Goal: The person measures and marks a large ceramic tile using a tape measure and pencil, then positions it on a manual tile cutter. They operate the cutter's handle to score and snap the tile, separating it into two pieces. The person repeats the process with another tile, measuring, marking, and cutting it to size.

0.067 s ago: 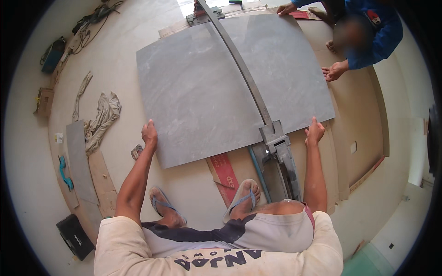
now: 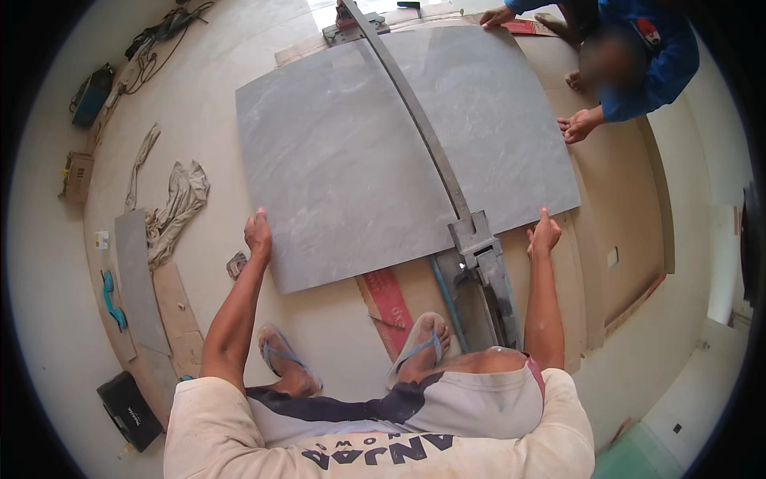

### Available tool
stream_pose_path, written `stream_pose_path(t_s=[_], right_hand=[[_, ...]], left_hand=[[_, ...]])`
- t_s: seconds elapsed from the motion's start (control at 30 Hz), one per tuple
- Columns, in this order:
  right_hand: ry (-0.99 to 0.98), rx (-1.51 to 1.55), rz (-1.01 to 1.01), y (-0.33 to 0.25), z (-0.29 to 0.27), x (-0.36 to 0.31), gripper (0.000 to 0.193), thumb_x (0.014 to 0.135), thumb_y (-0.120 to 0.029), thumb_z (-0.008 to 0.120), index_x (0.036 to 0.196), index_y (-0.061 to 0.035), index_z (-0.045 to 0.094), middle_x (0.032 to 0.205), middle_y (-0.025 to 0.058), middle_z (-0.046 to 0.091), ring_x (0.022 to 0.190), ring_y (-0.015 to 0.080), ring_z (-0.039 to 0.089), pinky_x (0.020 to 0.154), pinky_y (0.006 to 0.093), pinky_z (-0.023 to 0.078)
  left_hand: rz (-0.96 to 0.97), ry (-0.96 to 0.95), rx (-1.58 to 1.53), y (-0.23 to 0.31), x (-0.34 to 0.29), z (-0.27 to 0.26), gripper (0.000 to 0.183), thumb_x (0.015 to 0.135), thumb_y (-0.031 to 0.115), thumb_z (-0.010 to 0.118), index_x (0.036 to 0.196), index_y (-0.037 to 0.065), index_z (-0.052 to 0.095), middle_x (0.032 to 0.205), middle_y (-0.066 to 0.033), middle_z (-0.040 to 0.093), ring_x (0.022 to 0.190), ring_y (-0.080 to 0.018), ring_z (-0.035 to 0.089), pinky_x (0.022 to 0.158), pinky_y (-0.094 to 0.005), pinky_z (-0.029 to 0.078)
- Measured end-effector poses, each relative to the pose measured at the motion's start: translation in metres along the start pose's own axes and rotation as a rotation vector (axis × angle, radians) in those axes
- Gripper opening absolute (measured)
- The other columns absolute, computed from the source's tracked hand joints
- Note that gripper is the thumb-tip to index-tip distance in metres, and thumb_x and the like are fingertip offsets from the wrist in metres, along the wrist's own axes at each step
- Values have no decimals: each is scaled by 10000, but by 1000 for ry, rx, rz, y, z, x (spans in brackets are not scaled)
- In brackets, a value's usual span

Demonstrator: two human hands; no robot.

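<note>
Grey slab [image 2: 347, 168] pinched by left hand [image 2: 258, 235], right hand [image 2: 544, 234]; cardboard [image 2: 386, 299] on pale floor [image 2: 219, 231].

Tile [image 2: 343, 160]: one, large, grey, matt, with faint paler mottling and streaks; four-sided, its edges bowed in this wide view; face up, laid broad across the cutter and beneath its rail, the larger part to the left of the rail, the smaller to the right. Near edge reaches the cutter's near block; near left corner juts out past the cutter. Whether the face is scored cannot be told. Cutter [image 2: 424, 125]: one, grey metal, long narrow rail running from upper middle to lower right over the tile, a block at either end; body partly hidden under the tile.
</note>
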State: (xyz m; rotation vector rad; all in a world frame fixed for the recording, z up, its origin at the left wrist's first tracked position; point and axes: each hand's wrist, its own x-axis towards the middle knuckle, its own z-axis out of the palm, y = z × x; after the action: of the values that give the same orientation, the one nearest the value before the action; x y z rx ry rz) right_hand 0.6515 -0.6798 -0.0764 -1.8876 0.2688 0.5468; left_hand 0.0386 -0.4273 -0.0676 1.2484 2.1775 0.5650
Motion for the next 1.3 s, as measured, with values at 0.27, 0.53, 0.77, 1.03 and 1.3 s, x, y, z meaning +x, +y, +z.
stream_pose_path(t_s=[0.27, 0.53, 0.77, 1.03, 1.3], right_hand=[[-261, 137, 36, 0, 12, 0, 339, 899, -270, 703, 1128, -68, 556, 1120, 56, 620, 990, 211, 610, 805, 427, 527], [-269, 219, -4, -12, 3, 34, 287, 924, -215, 669, 1140, -73, 544, 1115, 51, 610, 987, 218, 603, 773, 434, 521], [-301, 251, -25, -24, 7, 54, 258, 930, -193, 660, 1120, -69, 538, 1076, 67, 613, 923, 224, 626, 744, 405, 557], [-256, 238, -29, -28, 9, 63, 250, 929, -197, 668, 1108, -73, 546, 1059, 56, 619, 927, 219, 631, 733, 401, 558], [-269, 250, -28, -30, 10, 63, 265, 931, -198, 668, 1107, -44, 543, 1088, 74, 606, 918, 225, 624, 733, 388, 541]], left_hand=[[8, -36, -137, -16, 1, 6, 489, 931, 422, 591, 732, -11, 482, 705, -94, 473, 699, -205, 424, 674, -394, 406], [11, -96, -190, 6, -28, 17, 477, 943, 400, 600, 702, 43, 393, 674, -9, 343, 670, -143, 338, 602, -347, 352], [41, -172, -294, 15, -44, 32, 438, 962, 376, 612, 687, 157, 352, 683, 75, 289, 631, -69, 262, 534, -273, 271], [25, -189, -306, 27, -51, 36, 457, 949, 374, 622, 692, 108, 352, 684, 48, 298, 646, -88, 285, 556, -287, 308], [-21, -236, -396, 29, -53, 39, 442, 963, 355, 617, 708, 136, 330, 698, 63, 278, 652, -65, 262, 548, -261, 288]])
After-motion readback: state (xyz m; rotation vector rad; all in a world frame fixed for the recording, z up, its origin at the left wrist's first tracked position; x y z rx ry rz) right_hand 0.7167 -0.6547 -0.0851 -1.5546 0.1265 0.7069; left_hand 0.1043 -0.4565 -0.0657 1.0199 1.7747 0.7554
